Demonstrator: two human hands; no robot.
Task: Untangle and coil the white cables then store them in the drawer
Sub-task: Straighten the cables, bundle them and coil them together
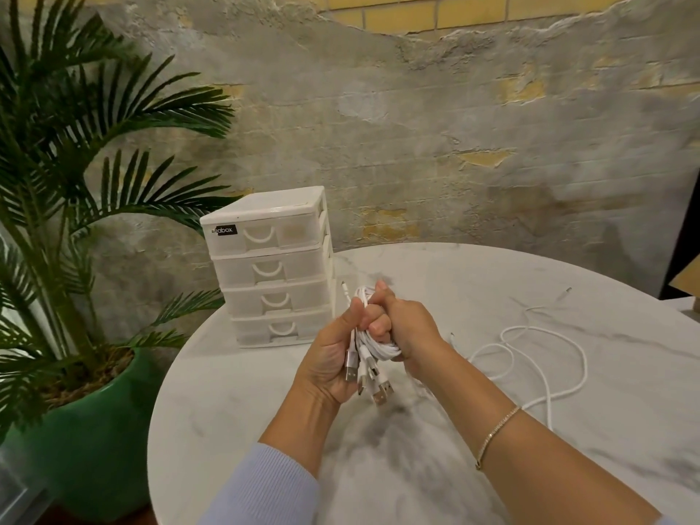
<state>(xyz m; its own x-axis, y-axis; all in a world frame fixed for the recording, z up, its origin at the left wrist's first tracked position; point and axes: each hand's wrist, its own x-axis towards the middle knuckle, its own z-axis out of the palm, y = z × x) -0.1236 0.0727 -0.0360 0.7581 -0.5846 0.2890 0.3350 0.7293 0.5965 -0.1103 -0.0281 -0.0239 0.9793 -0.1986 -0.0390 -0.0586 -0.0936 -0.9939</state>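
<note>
Above the middle of the round marble table [492, 282], both hands hold one bundle of coiled white cables [380, 346]. My left hand [333, 358] grips the bundle from the left, thumb up. My right hand [401, 327] is curled round it from the right. Several USB plugs [369, 380] hang out below the hands. A loose white cable [545, 358] lies in loops on the table to the right. The white drawer unit [271, 267] stands at the table's back left, all its drawers closed.
A palm in a green pot [87, 422] stands left of the table, its fronds reaching toward the drawer unit. A rough plaster wall runs behind. A dark panel and a cardboard edge [685, 274] show at the far right.
</note>
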